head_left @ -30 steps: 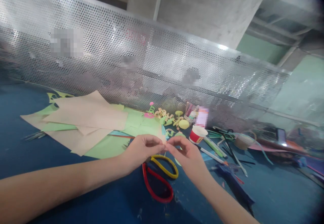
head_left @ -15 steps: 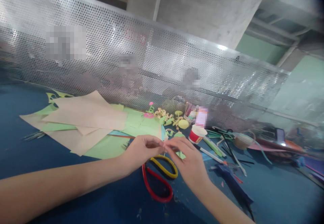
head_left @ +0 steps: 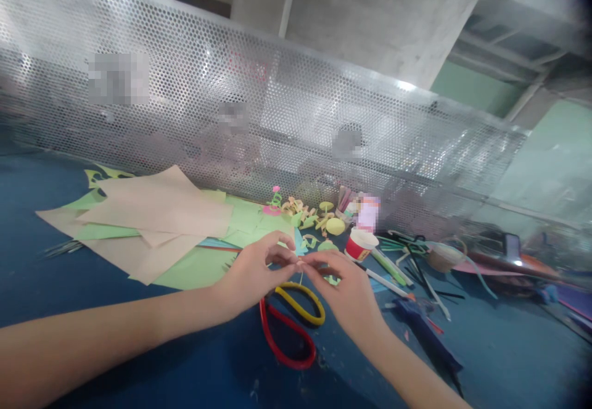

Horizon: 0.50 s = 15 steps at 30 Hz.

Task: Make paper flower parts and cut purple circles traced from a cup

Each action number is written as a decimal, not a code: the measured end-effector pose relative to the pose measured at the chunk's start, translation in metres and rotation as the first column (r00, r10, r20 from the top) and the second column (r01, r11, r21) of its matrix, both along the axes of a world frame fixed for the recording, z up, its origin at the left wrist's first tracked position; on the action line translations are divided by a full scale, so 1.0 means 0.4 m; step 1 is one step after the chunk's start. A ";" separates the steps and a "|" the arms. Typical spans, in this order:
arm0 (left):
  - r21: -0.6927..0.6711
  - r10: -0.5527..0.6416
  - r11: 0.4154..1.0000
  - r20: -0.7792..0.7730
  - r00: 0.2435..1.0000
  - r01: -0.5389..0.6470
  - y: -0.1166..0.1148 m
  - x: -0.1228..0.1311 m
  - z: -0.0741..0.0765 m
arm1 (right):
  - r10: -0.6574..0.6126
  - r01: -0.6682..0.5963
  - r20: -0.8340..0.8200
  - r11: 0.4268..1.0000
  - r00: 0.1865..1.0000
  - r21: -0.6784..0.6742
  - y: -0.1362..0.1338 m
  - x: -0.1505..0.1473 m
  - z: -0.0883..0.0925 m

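Right hand (head_left: 346, 289) pinched on small pale piece (head_left: 300, 260), mostly hidden. Left hand (head_left: 252, 271) half-curled, index arched away, thumb tip at piece; can't tell if gripping. Piece is above bench (head_left: 185, 363), just beyond scissors handles (head_left: 296, 364).

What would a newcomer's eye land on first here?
Probably the red and yellow scissor handles, low in the middle on the blue table. Just above, the left grip and right grip meet around something too small to tell. Behind, a perforated metal screen stretches across.
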<state>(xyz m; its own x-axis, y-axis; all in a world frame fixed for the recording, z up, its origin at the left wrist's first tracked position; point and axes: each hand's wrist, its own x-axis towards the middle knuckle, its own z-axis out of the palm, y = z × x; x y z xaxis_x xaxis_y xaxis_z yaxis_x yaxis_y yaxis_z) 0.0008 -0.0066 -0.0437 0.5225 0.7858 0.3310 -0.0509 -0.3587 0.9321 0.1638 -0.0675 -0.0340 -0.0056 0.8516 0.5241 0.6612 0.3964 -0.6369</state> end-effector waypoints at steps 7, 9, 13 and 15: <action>0.201 0.001 0.979 -0.086 0.996 0.016 -0.001 -0.003 0.008 | 0.061 -0.068 -0.087 0.995 0.994 -0.079 0.009 0.008 0.009; 0.172 -0.023 0.984 -0.071 0.997 0.035 0.004 -0.001 0.009 | 0.064 -0.084 -0.137 0.986 0.988 -0.141 0.011 0.012 0.014; -0.020 -0.085 0.996 -0.012 0.996 0.085 0.018 0.001 0.010 | 0.055 -0.146 -0.317 0.951 0.947 -0.272 0.009 0.014 0.024; -0.154 -0.118 0.980 0.035 0.992 0.122 0.021 0.001 0.010 | 0.032 -0.187 -0.440 0.931 0.897 -0.313 0.006 0.010 0.027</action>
<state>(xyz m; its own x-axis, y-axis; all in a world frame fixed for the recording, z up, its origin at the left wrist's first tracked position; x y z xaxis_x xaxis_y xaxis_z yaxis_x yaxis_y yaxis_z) 0.0012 0.0019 -0.0397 0.6090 0.7609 0.2239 -0.1093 -0.1991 0.9739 0.1678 -0.0653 -0.0232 0.0451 0.9832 0.1769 0.2644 0.1590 -0.9512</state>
